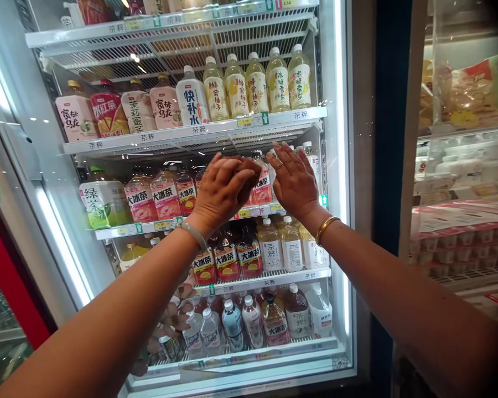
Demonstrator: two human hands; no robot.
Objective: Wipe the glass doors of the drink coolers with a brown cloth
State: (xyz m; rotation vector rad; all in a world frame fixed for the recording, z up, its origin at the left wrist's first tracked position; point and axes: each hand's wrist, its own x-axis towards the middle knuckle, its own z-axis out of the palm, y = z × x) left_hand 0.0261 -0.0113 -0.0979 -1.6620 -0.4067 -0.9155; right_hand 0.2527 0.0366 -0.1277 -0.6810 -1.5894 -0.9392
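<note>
Both my hands reach into an open drinks fridge at its third shelf [149, 227]. My left hand [221, 190], a pale bangle at its wrist, is closed round the dark top of a bottle [254, 168] with a pink label in the middle of that shelf. My right hand [294, 179], a gold bangle at its wrist, is open. Its fingers lie flat and stretched upward against white-capped bottles [311, 157] at the shelf's right end, and it holds nothing. The two hands are close together but apart.
The shelf above [199, 131] carries yellow-green and pink-labelled bottles. Lower shelves hold red-labelled tea bottles [226, 260] and water bottles [232, 323]. The open glass door [8, 166] stands at left. Another chiller with packaged goods [460, 221] is at right.
</note>
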